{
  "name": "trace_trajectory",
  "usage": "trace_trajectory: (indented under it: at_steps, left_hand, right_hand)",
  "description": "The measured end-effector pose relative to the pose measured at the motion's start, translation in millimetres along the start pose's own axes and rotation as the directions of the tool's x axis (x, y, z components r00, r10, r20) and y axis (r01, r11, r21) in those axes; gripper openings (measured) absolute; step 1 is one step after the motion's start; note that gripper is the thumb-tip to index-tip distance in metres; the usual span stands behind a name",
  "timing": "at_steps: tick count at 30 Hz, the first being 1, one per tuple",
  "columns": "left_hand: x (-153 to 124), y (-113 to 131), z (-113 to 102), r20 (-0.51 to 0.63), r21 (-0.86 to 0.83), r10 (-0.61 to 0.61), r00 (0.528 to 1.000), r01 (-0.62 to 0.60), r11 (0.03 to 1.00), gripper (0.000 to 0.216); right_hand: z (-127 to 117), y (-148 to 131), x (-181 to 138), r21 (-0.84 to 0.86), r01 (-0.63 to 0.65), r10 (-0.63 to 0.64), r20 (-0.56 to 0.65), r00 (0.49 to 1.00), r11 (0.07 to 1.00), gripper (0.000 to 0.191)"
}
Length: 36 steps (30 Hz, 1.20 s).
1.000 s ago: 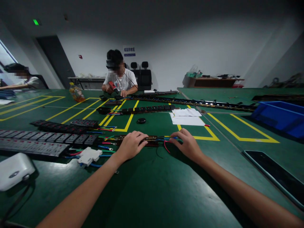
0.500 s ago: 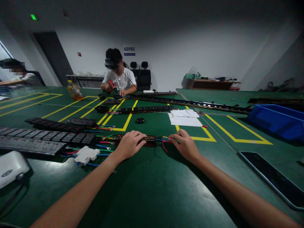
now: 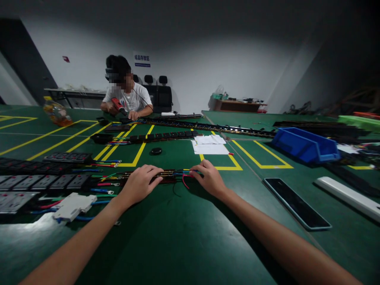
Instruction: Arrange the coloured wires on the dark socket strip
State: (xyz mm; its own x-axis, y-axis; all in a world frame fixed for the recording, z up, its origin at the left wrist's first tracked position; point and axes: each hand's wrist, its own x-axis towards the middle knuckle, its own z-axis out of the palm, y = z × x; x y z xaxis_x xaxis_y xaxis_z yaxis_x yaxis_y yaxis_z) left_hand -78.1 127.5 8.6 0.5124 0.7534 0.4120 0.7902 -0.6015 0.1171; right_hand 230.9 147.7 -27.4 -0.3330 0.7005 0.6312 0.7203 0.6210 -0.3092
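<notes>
A narrow dark strip with brass-coloured bars [image 3: 169, 174] lies crosswise on the green table in front of me. My left hand [image 3: 141, 184] is over its middle, fingers along the far side and thumb on the near side, gripping it. From the strip's right end come blue, green and red wires [image 3: 184, 174]. My right hand [image 3: 210, 179] pinches their ends between thumb and fingertips, which hide the tips. A loose red wire [image 3: 185, 183] curls toward me below the fingers. Left of my left hand lie lugged wires [image 3: 108, 184] from black socket strips [image 3: 61, 182].
A white plastic block [image 3: 74, 206] sits on wires at left. To the right lie a phone [image 3: 297, 204], a blue bin [image 3: 305, 146] and a white bar [image 3: 350, 196]. White papers [image 3: 209, 145] are beyond my hands. Across the table a person [image 3: 127, 95] holds a red power tool [image 3: 118, 106].
My view has turned to the right, so the table's things appear farther left and the white bar has come into sight. Both hands keep their places on the strip and wires.
</notes>
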Motion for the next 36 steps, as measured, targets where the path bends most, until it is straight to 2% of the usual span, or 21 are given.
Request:
trace_trajectory:
  at_steps: [10, 15, 29, 36]
  left_hand:
    - [-0.3, -1.8, 1.8, -0.032, 0.005, 0.012, 0.999, -0.012, 1.000, 0.031]
    - [0.2, -0.4, 0.1, 0.011, 0.011, -0.008, 1.000, 0.008, 1.000, 0.029]
    - [0.6, 7.2, -6.5, 0.043, 0.007, -0.029, 0.999, 0.028, 1.000, 0.029]
    - [-0.6, 5.5, -3.9, 0.006, 0.003, -0.015, 1.000, 0.015, 1.000, 0.029]
  right_hand:
    - [-2.4, -3.3, 0.3, -0.002, -0.006, 0.006, 0.003, 1.000, 1.000, 0.021]
    - [-1.8, -3.0, 0.0, 0.002, -0.005, 0.005, 0.001, 1.000, 1.000, 0.022]
    - [-3.3, -5.3, -0.7, 0.012, 0.014, -0.014, -0.002, 1.000, 1.000, 0.022]
    - [-3.8, -4.5, -0.9, 0.021, 0.009, -0.009, 0.005, 1.000, 1.000, 0.024]
